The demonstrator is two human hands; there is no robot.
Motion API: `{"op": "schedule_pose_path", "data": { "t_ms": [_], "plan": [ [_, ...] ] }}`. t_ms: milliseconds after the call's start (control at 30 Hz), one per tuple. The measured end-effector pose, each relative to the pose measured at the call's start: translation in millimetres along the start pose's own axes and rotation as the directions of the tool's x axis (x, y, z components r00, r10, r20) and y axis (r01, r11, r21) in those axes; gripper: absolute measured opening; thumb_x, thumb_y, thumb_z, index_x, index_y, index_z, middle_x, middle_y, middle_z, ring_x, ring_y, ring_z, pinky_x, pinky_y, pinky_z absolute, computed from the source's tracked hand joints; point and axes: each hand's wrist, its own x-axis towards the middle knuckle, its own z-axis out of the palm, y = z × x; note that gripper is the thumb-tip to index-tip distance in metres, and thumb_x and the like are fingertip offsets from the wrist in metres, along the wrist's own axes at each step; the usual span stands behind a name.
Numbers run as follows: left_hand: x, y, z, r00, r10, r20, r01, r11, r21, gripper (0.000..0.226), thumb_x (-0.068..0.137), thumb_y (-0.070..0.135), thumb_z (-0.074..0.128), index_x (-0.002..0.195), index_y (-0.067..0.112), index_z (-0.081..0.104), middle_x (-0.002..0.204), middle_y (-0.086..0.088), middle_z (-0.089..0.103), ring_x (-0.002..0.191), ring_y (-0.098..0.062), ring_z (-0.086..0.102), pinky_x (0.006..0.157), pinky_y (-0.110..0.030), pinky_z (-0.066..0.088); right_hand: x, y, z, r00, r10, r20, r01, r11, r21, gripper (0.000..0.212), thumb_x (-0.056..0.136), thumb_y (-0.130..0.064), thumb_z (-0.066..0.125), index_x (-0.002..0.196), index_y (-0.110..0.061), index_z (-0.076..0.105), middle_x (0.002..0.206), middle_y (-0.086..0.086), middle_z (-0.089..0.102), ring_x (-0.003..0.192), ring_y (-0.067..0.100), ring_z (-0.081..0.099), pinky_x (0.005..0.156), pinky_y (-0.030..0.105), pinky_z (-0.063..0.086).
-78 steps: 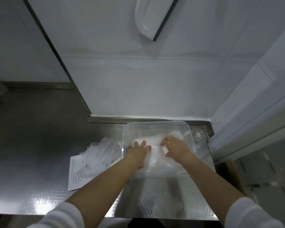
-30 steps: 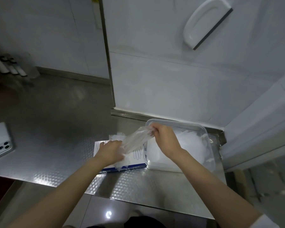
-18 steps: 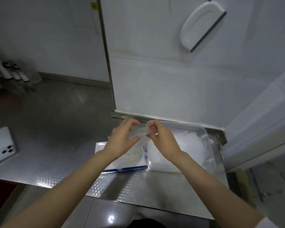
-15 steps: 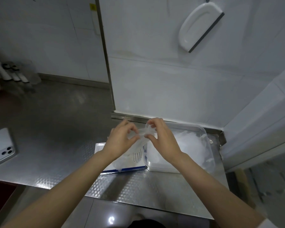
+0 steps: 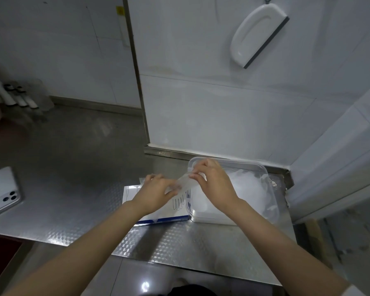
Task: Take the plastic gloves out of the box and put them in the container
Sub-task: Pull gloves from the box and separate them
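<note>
Since half a second ago my hands have drawn apart, and the plastic glove [image 5: 185, 182] that was bunched between them is now pulled out into a thin clear strip. My right hand [image 5: 214, 184] pinches its upper end just above the near-left corner of the container [image 5: 254, 167]. My left hand [image 5: 156, 194] is curled on the lower end, over the box [image 5: 171, 213]. So both hands are clamped on the same glove, which hangs in the air between box and container and touches neither, as far as I can tell.

I judge the glove to be free of the box, so what is left is to drop it in. The film is light and clingy. I would let go with the left hand first, carry the glove over the rim with the right, and lay it on the pile of gloves [image 5: 246, 189] already inside. A press flat would stop it springing back out.

The box lies just beside the container on the steel desk [image 5: 73, 189]. A phone [image 5: 3, 192] lies well apart at the left edge.
</note>
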Motion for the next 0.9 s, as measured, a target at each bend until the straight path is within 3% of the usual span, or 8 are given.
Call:
{"op": "schedule_pose_path", "data": {
  "t_ms": [233, 333, 400, 500, 600, 700, 800, 900],
  "plan": [
    [-4.3, -13.8, 11.4, 0.995, -0.074, 0.073, 0.061, 0.985, 0.163, 0.026, 0.097, 0.037, 0.046, 0.11, 0.025, 0.066, 0.108, 0.003, 0.063, 0.112, -0.013, 0.049, 0.108, -0.035, 0.019, -0.9, 8.8, -3.8, 0.987, 0.164, 0.0, -0.163, 0.984, 0.066, 0.019, 0.094, -0.022, 0.056, 0.093, -0.011, 0.071, 0.1, -0.003, 0.057, 0.092, 0.011, 0.053, 0.075, 0.02, 0.038],
    [-6.8, -17.6, 13.4, 0.984, -0.115, 0.137, 0.081, 0.97, 0.23, 0.023, 0.096, 0.031, 0.047, 0.102, 0.02, 0.066, 0.095, 0.003, 0.06, 0.106, -0.015, 0.051, 0.105, -0.037, 0.024, 0.3, 8.5, -6.8, 0.981, 0.193, -0.032, -0.187, 0.974, 0.13, 0.018, 0.095, -0.018, 0.055, 0.092, -0.01, 0.071, 0.095, -0.005, 0.055, 0.083, 0.01, 0.051, 0.07, 0.012, 0.036],
    [-6.6, -20.1, 14.8, 0.981, -0.122, 0.149, 0.082, 0.965, 0.25, 0.02, 0.095, 0.028, 0.047, 0.095, 0.019, 0.065, 0.089, 0.004, 0.057, 0.103, -0.015, 0.052, 0.104, -0.037, 0.026, 2.1, 6.7, -9.9, 0.973, 0.216, -0.078, -0.199, 0.962, 0.187, 0.018, 0.096, -0.015, 0.053, 0.09, -0.009, 0.069, 0.092, -0.003, 0.054, 0.078, 0.008, 0.051, 0.069, 0.008, 0.035],
    [-6.2, -21.5, 17.1, 0.973, -0.134, 0.187, 0.074, 0.951, 0.299, 0.021, 0.095, 0.028, 0.047, 0.105, 0.018, 0.063, 0.103, -0.002, 0.06, 0.108, -0.016, 0.049, 0.107, -0.038, 0.022, 9.8, 3.8, -19.6, 0.948, 0.234, -0.213, -0.181, 0.953, 0.243, 0.019, 0.097, -0.009, 0.048, 0.087, -0.009, 0.064, 0.09, 0.001, 0.056, 0.079, 0.011, 0.051, 0.071, 0.01, 0.034],
    [-2.8, -20.4, 11.4, 0.954, -0.138, 0.265, 0.084, 0.975, 0.206, 0.017, 0.093, 0.031, 0.052, 0.088, 0.017, 0.06, 0.09, 0.001, 0.056, 0.092, -0.016, 0.049, 0.098, -0.033, 0.03, 22.1, 5.1, -33.4, 0.928, 0.233, -0.292, -0.166, 0.957, 0.236, 0.02, 0.098, -0.008, 0.045, 0.082, -0.012, 0.057, 0.083, 0.001, 0.057, 0.075, 0.01, 0.049, 0.068, 0.015, 0.034],
    [9.0, -19.8, -13.7, 0.944, -0.102, 0.313, 0.092, 0.995, 0.047, 0.017, 0.092, 0.023, 0.055, 0.093, 0.01, 0.064, 0.093, 0.001, 0.061, 0.087, -0.016, 0.054, 0.08, -0.028, 0.043, 29.1, 12.8, -44.5, 0.944, 0.213, -0.254, -0.163, 0.965, 0.204, 0.022, 0.098, -0.011, 0.046, 0.081, -0.006, 0.058, 0.074, -0.002, 0.059, 0.067, 0.008, 0.051, 0.065, 0.02, 0.037],
    [20.2, -12.5, -51.1, 0.991, -0.082, 0.102, 0.089, 0.994, -0.058, 0.031, 0.088, -0.001, 0.047, 0.104, 0.016, 0.067, 0.109, 0.001, 0.067, 0.101, -0.016, 0.062, 0.09, -0.033, 0.049, 30.6, 18.9, -50.6, 0.966, 0.182, -0.184, -0.161, 0.979, 0.124, 0.021, 0.098, -0.011, 0.045, 0.087, -0.012, 0.062, 0.075, -0.007, 0.061, 0.074, 0.013, 0.058, 0.069, 0.024, 0.042],
    [27.9, 18.2, -84.7, 0.976, -0.08, -0.204, 0.002, 0.933, -0.359, 0.032, 0.09, -0.001, 0.05, 0.115, 0.014, 0.061, 0.111, 0.006, 0.061, 0.107, -0.013, 0.058, 0.09, -0.02, 0.043, 31.4, 15.6, -56.6, 0.987, 0.099, -0.124, -0.099, 0.995, 0.004, 0.019, 0.098, -0.015, 0.047, 0.088, -0.016, 0.062, 0.078, -0.008, 0.061, 0.076, 0.013, 0.057, 0.07, 0.026, 0.041]
  ]
}}
